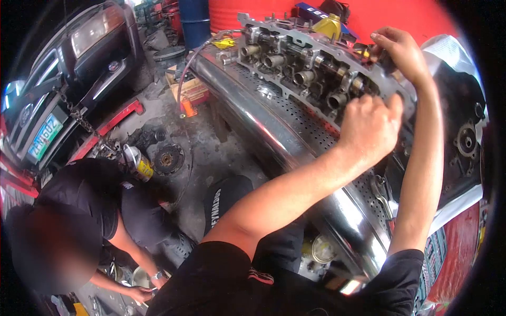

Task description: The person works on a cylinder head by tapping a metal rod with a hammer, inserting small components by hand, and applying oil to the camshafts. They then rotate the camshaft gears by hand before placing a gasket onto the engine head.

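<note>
A grey metal cylinder head (295,39) with its camshafts and several round tubes exposed lies on a perforated metal bench top (247,79). My left hand (371,124) is over the head's near right end, its fingers curled in; whatever they grip is hidden beneath them. Beyond it, at the far right edge of the head, my right hand (398,52) bends its fingers down around something dark that I cannot make out. A ratchet-like wrench (382,192) lies on the bench below my forearms.
A dark engine cover or block (466,139) stands at the right. A yellow bottle (328,26) sits behind the head. At lower left a co-worker (89,195) crouches, hands low. A dark vehicle (79,58) and a blue drum (195,23) stand further back.
</note>
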`<state>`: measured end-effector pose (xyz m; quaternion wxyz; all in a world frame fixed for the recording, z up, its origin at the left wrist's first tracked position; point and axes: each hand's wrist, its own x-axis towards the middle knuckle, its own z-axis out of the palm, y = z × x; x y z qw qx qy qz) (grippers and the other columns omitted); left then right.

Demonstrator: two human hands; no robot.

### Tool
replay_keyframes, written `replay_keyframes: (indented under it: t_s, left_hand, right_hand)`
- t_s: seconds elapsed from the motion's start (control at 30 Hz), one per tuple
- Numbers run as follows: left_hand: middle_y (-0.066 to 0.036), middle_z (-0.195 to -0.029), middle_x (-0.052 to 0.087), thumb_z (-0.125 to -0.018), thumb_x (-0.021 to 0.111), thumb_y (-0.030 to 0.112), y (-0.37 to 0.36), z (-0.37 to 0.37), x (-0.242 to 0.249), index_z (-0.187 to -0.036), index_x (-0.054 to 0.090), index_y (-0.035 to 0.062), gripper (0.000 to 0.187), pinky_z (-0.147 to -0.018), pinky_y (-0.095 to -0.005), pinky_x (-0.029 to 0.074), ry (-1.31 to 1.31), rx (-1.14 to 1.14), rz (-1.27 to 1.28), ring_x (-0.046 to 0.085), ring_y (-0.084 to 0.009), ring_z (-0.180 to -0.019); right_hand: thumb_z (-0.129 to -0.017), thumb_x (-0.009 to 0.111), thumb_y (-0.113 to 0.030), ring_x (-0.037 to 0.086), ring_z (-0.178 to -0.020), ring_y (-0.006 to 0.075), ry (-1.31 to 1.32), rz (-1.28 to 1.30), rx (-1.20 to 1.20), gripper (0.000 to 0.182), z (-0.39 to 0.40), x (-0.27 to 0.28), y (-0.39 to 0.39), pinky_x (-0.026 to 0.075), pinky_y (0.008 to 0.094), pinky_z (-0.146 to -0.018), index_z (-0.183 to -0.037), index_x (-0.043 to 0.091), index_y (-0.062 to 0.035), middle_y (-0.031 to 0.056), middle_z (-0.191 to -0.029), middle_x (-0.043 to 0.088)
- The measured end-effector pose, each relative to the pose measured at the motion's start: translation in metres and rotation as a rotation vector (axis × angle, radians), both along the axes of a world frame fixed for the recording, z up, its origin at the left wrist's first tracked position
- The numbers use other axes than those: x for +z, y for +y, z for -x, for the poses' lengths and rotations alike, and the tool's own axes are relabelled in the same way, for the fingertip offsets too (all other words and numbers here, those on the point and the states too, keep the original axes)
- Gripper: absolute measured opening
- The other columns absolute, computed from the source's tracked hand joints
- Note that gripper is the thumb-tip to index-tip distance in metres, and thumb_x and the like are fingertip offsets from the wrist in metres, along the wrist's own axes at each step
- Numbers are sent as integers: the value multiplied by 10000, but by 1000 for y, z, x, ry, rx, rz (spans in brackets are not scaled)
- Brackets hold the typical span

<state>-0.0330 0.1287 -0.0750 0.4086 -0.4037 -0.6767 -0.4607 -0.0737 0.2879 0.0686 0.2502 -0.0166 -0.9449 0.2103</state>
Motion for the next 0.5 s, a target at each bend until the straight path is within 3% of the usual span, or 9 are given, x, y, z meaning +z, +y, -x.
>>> replay_keyframes:
  t_s: [0.1,0.17,0.23,0.3,0.4,0.5]
  left_hand:
    - [-124,-674,640,-930,648,160,-2,-5,-24,-850,555,73,150,-564,-446,543,38,-40,-86,679,-309,-645]
    - [-121,-685,636,-936,650,162,-1,-9,-83,-844,554,73,160,-563,-442,536,-114,-126,185,668,-308,-646]
    - [-118,-691,633,-940,655,169,-13,-9,-86,-842,553,72,171,-568,-439,531,-210,-181,240,660,-311,-650]
    - [-115,-693,630,-941,663,181,-21,-11,-70,-844,553,69,184,-580,-435,529,-230,-215,85,655,-316,-657]
    - [-117,-669,649,-939,676,217,-23,-9,-19,-839,554,67,218,-582,-428,537,-38,-135,-169,675,-330,-645]
    - [-116,-671,650,-936,676,227,-12,-4,10,-833,552,67,227,-583,-428,540,10,-32,-123,678,-319,-646]
  right_hand:
    - [-976,635,-339,650,-708,112,43,-67,8,361,0,-1,3,511,298,-562,-1082,697,1,47,-834,722]
    - [-977,635,-337,651,-717,114,17,-26,-18,356,-3,-1,-2,517,297,-610,-1074,701,0,45,-826,716]
    - [-978,635,-333,652,-725,117,10,-14,-24,349,-3,-2,-6,519,295,-649,-1065,703,-1,44,-820,712]
    - [-979,634,-326,654,-731,120,35,-28,-22,340,-3,-1,-6,518,292,-678,-1057,705,-3,46,-815,710]
    - [-978,635,-321,653,-736,123,25,-21,-47,336,-8,0,-15,518,294,-683,-1055,703,0,55,-816,711]
    - [-978,634,-316,656,-750,126,16,-42,-37,338,-6,1,-11,519,299,-698,-1055,699,7,64,-816,710]
